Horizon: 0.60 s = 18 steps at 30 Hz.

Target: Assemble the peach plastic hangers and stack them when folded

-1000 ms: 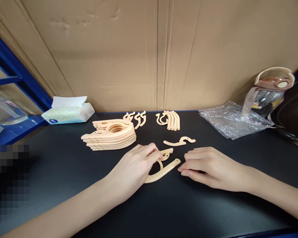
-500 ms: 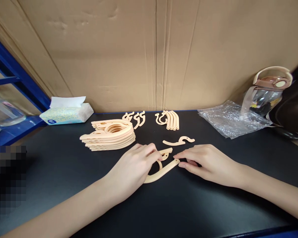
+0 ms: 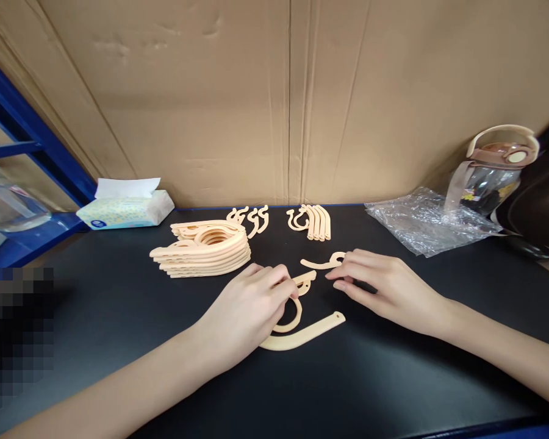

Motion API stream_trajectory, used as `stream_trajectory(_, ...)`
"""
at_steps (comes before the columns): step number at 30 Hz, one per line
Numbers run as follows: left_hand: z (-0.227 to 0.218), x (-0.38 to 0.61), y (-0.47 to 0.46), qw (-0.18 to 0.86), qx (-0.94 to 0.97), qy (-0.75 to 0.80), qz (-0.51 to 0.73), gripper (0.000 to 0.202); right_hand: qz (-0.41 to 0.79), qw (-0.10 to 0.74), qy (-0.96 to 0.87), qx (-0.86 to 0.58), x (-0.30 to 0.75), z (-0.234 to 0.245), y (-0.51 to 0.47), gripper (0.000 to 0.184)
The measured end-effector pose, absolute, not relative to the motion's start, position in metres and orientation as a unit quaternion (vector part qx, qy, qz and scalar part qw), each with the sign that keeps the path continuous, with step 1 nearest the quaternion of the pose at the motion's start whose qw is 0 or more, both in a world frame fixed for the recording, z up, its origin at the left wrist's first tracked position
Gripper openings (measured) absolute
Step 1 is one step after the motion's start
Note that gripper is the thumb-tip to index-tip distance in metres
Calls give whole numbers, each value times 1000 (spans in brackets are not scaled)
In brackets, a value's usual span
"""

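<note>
Our left hand curls its fingers onto the pale peach plastic folding hanger, pinning it to the black tabletop. Our right hand, loosely open, holds nothing and touches the small peach plastic hook piece just behind.

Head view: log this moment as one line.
left hand: on ringed hanger piece | right hand: touches hook piece | curved arm: flat on table

Single view, from the head, looking forward and down across the black table to the cardboard wall at the far edge. Close in: left hand and right hand reach in from the near edge, mid-frame.
</note>
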<state>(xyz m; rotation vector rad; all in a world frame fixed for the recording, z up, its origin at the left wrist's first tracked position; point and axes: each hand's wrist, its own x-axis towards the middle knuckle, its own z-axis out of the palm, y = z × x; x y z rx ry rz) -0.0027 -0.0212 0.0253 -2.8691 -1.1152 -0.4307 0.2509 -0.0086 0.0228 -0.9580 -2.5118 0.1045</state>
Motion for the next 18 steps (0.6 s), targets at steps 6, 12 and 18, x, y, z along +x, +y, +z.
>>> stream_trajectory(6,25,-3,-21,26,-925,-351,-143,25,43,194,-914,-354,250,21,-5,26)
stream_trajectory(12,28,-2,-24,-24,-930,-308,-199,24,33,198,-909,-364,252,17,-3,30)
stream_trajectory(18,27,-2,-28,-84,-950,-254,-164,20,48,177,-906,-381,252,19,-5,41)
